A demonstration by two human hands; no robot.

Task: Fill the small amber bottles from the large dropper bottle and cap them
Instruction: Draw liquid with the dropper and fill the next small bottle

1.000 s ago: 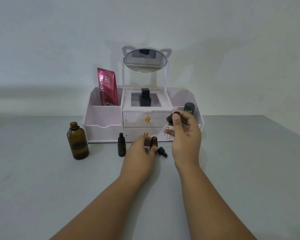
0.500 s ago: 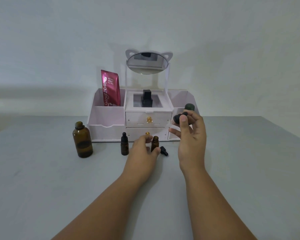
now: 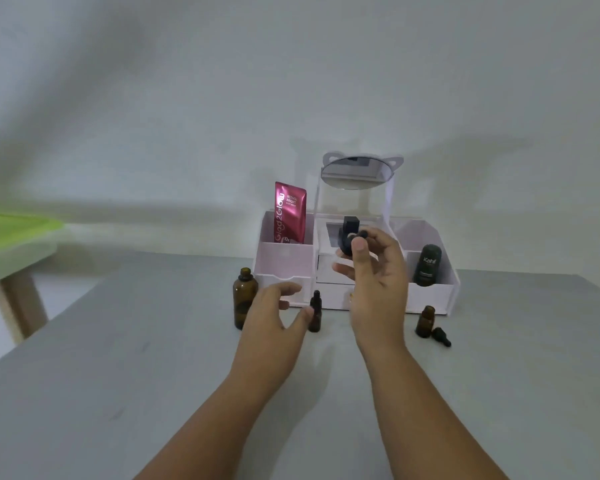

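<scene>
Both hands mid-frame: right hand pinches black rubber dropper cap, left hand spread wide just beside small capped amber bottle.

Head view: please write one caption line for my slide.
Right hand pinches a black dropper; open left hand is beside a small capped bottle.

The organiser is walling off the back of the table. The large amber bottle and the capped small bottle are standing near each other, the left hand filling the gap between them. The open small bottle, a loose dropper cap lying just beside it, is standing well apart to the right; bare tabletop is lying between, under the raised right hand pinching the dropper, and along the near side
</scene>
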